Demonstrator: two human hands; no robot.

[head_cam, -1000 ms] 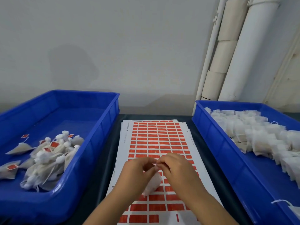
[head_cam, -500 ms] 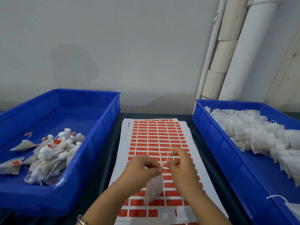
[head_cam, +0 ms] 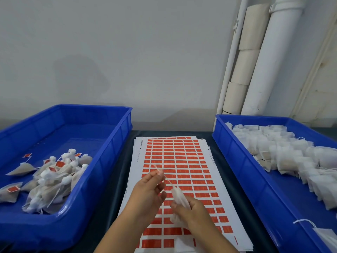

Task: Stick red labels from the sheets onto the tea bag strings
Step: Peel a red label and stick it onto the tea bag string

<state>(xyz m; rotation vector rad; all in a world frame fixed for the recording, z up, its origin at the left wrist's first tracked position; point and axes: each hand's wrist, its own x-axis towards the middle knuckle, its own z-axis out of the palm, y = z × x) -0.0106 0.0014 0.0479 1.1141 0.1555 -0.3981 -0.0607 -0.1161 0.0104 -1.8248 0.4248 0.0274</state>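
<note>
Left hand (head_cam: 145, 194) pinches the string (head_cam: 166, 178), right hand (head_cam: 191, 210) grips the tea bag (head_cam: 179, 198), both over the label sheet (head_cam: 175, 161) between two blue bins.

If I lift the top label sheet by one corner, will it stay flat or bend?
The label sheet looks like thin paper, so it would probably droop. It seems light, and may slide off the stack. Its empty backing near the bottom likely bends more easily.

Glossy plastic bins (head_cam: 116, 143), paper sheets (head_cam: 138, 161)
</note>
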